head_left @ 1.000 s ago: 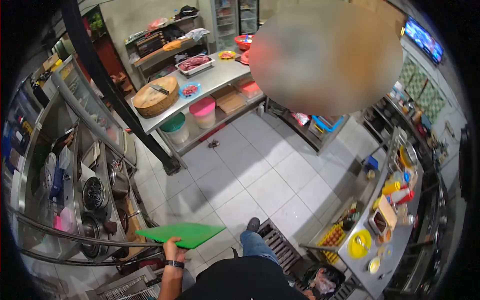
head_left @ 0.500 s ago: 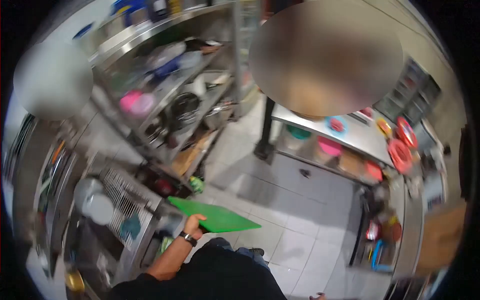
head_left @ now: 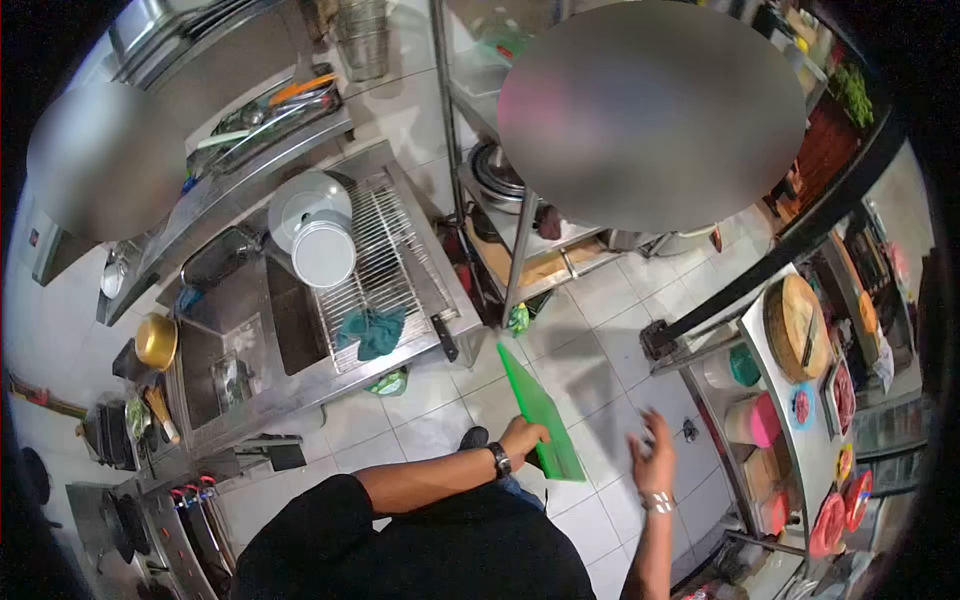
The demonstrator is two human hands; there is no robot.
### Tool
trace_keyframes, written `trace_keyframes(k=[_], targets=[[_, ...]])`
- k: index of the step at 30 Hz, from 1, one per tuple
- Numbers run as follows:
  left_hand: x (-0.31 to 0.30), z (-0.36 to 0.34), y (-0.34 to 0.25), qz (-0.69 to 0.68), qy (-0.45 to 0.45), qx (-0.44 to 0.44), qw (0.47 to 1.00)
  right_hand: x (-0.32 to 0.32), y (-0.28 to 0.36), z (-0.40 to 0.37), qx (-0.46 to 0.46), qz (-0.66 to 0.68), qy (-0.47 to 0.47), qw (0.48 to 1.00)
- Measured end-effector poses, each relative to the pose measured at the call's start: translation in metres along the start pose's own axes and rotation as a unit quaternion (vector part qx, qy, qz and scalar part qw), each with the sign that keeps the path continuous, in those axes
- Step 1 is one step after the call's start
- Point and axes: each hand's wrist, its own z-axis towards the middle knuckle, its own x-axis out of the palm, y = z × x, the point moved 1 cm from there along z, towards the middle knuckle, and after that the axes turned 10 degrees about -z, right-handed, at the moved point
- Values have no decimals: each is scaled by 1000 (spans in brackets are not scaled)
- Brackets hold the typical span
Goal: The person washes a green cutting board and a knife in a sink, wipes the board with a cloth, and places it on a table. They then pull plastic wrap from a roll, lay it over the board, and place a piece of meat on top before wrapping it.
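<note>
A flat green cutting board (head_left: 545,415) hangs over the tiled floor in front of my body, seen nearly edge-on. My left hand (head_left: 522,443), with a dark watch at the wrist, is wrapped round its near edge. To the right of the board, in the air, is my right hand (head_left: 655,458). Its fingers are apart and it holds nothing; a bracelet circles that wrist. Left of the board, a dark-handled knife (head_left: 445,338) lies at the sink counter's corner, near a teal cloth (head_left: 375,332) on the wire rack (head_left: 385,240).
White bowls (head_left: 324,254) sit by the steel sink (head_left: 215,290), with a gold pot (head_left: 156,341) beyond. At right, a table (head_left: 775,350) carries a round wooden chopping block (head_left: 797,325) and red baskets. A black post (head_left: 770,260) slants beside it. Two large areas are blurred.
The view has swung left, so the sink sits nearer the centre. My left hand and the board now appear further right, the board more edge-on. My right hand has risen into view.
</note>
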Motion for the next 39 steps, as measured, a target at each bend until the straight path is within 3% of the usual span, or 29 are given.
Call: trace_keyframes(k=[1,2,3,4,5,6,9,10,11,12,13,15,17,19,21,22,23,24,25,26,28,29,30,32,33,34,35,37,39], targets=[[29,21,29,48,-24,3,999,2,92,38,-120,39,-9,992],[82,50,23,41,-49,2,998,-33,150,146,-283,-72,85,953],[93,47,-10,-6,-29,-42,999,-5,201,176,-330,-47,132,934],[57,69,-39,394,56,144,906,29,268,193,-371,-34,160,914],[41,68,-42,423,90,174,885,61,305,191,-400,26,193,896],[26,64,-52,354,99,134,920,128,319,193,-474,55,175,861],[-1,53,-52,154,105,1,983,234,399,182,-475,-1,226,851],[-9,49,-49,133,109,-16,985,255,419,182,-432,-52,321,841],[-18,42,-45,122,111,-32,986,303,421,179,-425,-77,322,843],[-31,34,-42,115,111,-45,986,311,440,176,-408,-81,320,851],[-38,28,-42,110,111,-55,986,362,436,171,-402,-83,244,879],[-46,21,-42,106,107,-72,986,385,445,173,-398,-146,236,875],[-47,25,-42,109,107,-76,985,393,452,186,-407,-106,203,884],[-44,30,-41,119,109,-78,984,374,451,193,-402,-65,172,897],[-35,39,-41,136,118,-77,981,326,455,209,-279,117,206,930],[-30,41,-42,142,123,-78,979,294,446,217,-236,197,257,917],[-23,47,-45,153,129,-80,977,257,431,222,-184,236,248,922],[-17,50,-46,160,135,-85,974,256,401,232,-186,361,262,875],[-12,53,-47,166,138,-96,972,212,376,233,-224,424,221,849],[-8,56,-49,169,140,-109,970,149,354,227,-138,434,308,835],[1,58,-51,181,149,-113,965,45,313,196,-81,520,206,825],[5,59,-49,188,165,-95,963,7,284,178,-36,550,198,810],[6,70,-38,208,216,34,953,-26,265,158,-62,581,113,803],[25,74,-40,228,280,161,919,-65,211,114,-71,547,57,832],[39,60,-55,206,219,30,953,-62,170,99,-154,428,58,888],[59,46,-66,182,153,-98,966,-57,158,83,-175,337,78,922],[84,31,-73,192,163,-99,963,-53,146,67,-201,243,94,944],[127,-5,-82,157,224,-59,960,-35,152,48,-301,-26,-4,953],[145,-22,-82,177,258,-32,949,-35,151,40,-128,172,-31,976]])
